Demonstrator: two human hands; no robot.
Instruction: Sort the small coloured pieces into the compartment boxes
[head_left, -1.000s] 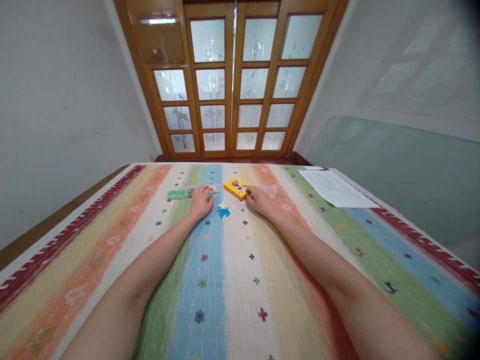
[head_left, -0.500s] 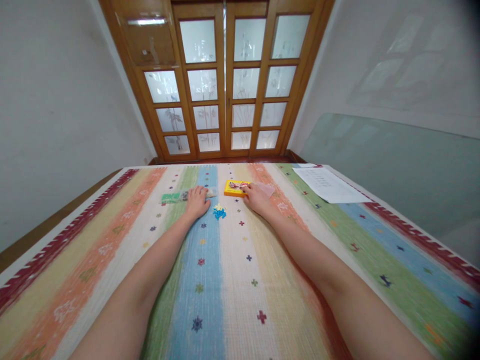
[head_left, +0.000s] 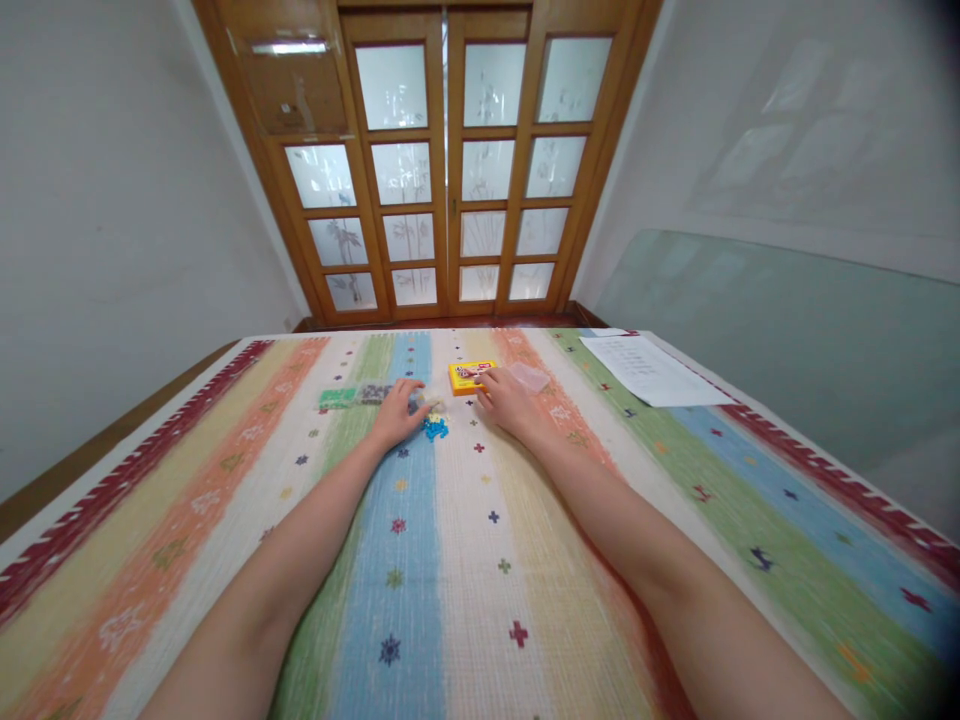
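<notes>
My left hand (head_left: 401,412) is bent over the right part of a clear plastic packet (head_left: 375,394), thumb and fingers curled around it. Green pieces fill the packet's left end, with dark ones beside them. A small pile of blue and pale yellow pieces (head_left: 436,427) lies just in front of my left thumb. My right hand (head_left: 508,400) is at the right front corner of a flat yellow box (head_left: 463,378) with a printed lid. Its fingers are apart; whether they press on the box I cannot tell.
A pinkish translucent sheet or bag (head_left: 531,377) lies beyond my right hand. White paper with writing (head_left: 649,370) rests at the table's far right. A striped cloth (head_left: 480,560) covers the table. Wooden glazed doors (head_left: 450,200) stand behind it.
My left hand has gone from lying flat on the packet to curling round it, with the thumb nearer the pile. My right fingers have spread and drawn back slightly at the yellow box.
</notes>
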